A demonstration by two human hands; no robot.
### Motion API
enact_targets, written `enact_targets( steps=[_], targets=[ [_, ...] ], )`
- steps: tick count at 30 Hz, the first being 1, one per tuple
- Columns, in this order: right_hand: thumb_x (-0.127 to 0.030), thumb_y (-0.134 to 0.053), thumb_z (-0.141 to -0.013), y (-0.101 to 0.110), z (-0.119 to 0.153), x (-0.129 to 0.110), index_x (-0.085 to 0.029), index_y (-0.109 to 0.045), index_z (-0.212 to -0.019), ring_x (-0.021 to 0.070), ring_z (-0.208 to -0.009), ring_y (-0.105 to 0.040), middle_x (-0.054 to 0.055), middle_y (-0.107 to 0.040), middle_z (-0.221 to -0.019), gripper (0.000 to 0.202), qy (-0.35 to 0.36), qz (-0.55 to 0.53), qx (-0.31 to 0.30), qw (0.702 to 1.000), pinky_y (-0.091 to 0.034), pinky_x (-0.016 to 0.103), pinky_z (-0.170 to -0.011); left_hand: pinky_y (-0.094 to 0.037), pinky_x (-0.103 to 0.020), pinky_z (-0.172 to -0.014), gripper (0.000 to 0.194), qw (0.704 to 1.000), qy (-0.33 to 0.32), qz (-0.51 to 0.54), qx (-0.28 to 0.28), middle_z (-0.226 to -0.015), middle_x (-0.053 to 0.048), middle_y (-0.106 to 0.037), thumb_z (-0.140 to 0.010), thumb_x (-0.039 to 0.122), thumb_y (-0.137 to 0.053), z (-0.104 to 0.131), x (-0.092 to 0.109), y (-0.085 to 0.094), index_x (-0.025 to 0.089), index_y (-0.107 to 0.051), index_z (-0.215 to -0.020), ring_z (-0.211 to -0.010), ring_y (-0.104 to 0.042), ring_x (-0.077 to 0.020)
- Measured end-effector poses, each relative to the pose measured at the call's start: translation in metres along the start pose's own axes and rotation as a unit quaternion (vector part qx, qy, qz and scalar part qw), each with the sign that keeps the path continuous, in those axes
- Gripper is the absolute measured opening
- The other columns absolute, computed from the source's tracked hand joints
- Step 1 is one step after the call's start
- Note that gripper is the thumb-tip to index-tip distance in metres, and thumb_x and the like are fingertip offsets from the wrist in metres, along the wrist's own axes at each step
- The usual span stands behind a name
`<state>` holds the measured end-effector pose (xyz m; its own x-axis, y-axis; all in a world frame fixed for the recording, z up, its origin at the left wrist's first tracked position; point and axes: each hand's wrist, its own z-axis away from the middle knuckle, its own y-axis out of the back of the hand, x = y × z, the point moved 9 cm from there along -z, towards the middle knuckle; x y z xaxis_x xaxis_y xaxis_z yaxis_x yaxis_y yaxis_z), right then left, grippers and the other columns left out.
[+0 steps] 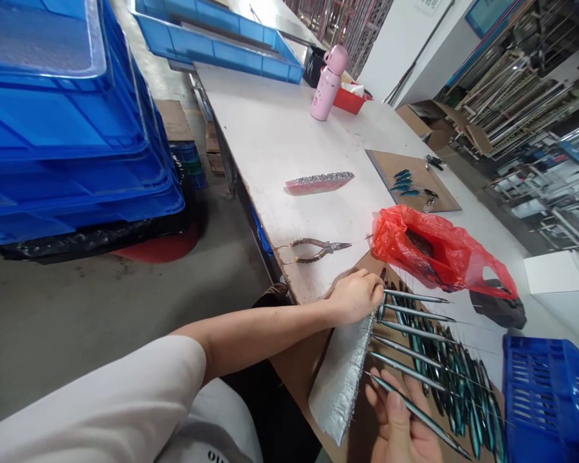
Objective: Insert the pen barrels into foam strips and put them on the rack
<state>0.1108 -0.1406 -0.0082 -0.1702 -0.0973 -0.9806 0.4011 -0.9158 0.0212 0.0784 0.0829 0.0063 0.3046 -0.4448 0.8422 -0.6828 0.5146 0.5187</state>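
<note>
My left hand (pixel 357 297) is closed on the upper end of a foil-wrapped strip (pixel 342 373). Several slim, silvery fish-shaped pieces (pixel 410 350) stick out from the strip's right edge in a row. At the bottom, my right hand (pixel 400 418) pinches one more slim dark teal piece (pixel 422 411), its thin wire tip at the strip's edge. Under and right of the row, many dark teal pieces (pixel 456 379) lie side by side on brown cardboard (pixel 294 373).
Pliers (pixel 325 247), a pink foam strip (pixel 318 184) and a red plastic bag (pixel 390 241) lie on the white table (pixel 270 141). Beyond are a board (pixel 383 170) with small teal pieces and a pink bottle (pixel 326 90). A blue basket (pixel 540 392) stands right; stacked blue crates (pixel 62 122) stand left.
</note>
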Motion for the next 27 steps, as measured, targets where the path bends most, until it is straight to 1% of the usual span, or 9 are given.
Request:
enact_targets(
  steps=[6,9,14,19,24,27],
  targets=[
    [-0.04,-0.071,-0.059,-0.0021,0.0019,-0.0051,-0.02,-0.064,-0.088,0.0169,-0.07,-0.065,0.003,-0.069,-0.08,0.036,-0.019,0.063,0.022,0.998,-0.053,0.019,-0.063,-0.044,-0.029,-0.084,0.031,1.0,0.002,-0.008,0.0,-0.093,-0.001,-0.057,-0.085,0.028,-0.031,0.0007,0.0014,0.0009,0.023,-0.059,-0.097,-0.089,-0.055,-0.0157],
    [-0.042,-0.071,-0.058,-0.0023,0.0024,-0.0095,-0.02,-0.064,-0.088,0.0148,-0.066,-0.064,0.003,-0.069,-0.08,0.037,-0.029,0.11,0.037,0.993,-0.052,0.015,-0.061,-0.044,-0.029,-0.085,0.031,1.0,0.005,-0.005,0.0,-0.094,-0.001,-0.057,-0.086,0.028,-0.031,0.0013,0.0021,0.0025,0.023,-0.059,-0.097,-0.089,-0.055,-0.0157],
    [-0.046,-0.072,-0.055,-0.0019,-0.001,-0.0104,-0.019,-0.063,-0.088,0.0144,-0.066,-0.064,0.003,-0.069,-0.079,0.044,-0.054,0.141,0.036,0.988,-0.051,0.015,-0.062,-0.044,-0.028,-0.085,0.031,1.0,0.013,-0.004,-0.009,-0.095,-0.002,-0.057,-0.086,0.028,-0.031,0.001,0.0015,0.0019,0.022,-0.059,-0.098,-0.09,-0.055,-0.0154],
    [-0.049,-0.07,-0.058,-0.0023,-0.0013,-0.0098,-0.017,-0.06,-0.095,0.0141,-0.069,-0.064,0.003,-0.069,-0.08,0.05,-0.066,0.178,0.032,0.981,-0.05,0.014,-0.063,-0.044,-0.03,-0.085,0.031,1.0,0.008,-0.001,-0.01,-0.094,-0.002,-0.057,-0.085,0.028,-0.031,0.0008,0.002,0.0013,0.023,-0.059,-0.098,-0.089,-0.055,-0.0161],
    [-0.047,-0.07,-0.059,-0.0046,-0.0012,-0.0093,-0.016,-0.051,-0.112,0.0155,-0.068,-0.065,0.004,-0.068,-0.081,0.064,-0.059,0.163,0.027,0.985,-0.051,0.017,-0.063,-0.045,-0.029,-0.084,0.032,1.0,0.003,0.003,-0.001,-0.095,-0.001,-0.057,-0.085,0.028,-0.03,0.0011,0.0018,0.0018,0.023,-0.059,-0.098,-0.089,-0.055,-0.016],
    [-0.047,-0.07,-0.059,-0.0033,-0.0003,-0.008,-0.017,-0.051,-0.113,0.0146,-0.067,-0.064,0.003,-0.068,-0.079,0.065,-0.059,0.163,0.039,0.984,-0.05,0.016,-0.062,-0.045,-0.029,-0.084,0.031,1.0,0.003,0.002,0.0,-0.094,-0.001,-0.057,-0.085,0.028,-0.031,0.0009,0.0012,0.0015,0.023,-0.059,-0.097,-0.088,-0.055,-0.0156]
  ],
)
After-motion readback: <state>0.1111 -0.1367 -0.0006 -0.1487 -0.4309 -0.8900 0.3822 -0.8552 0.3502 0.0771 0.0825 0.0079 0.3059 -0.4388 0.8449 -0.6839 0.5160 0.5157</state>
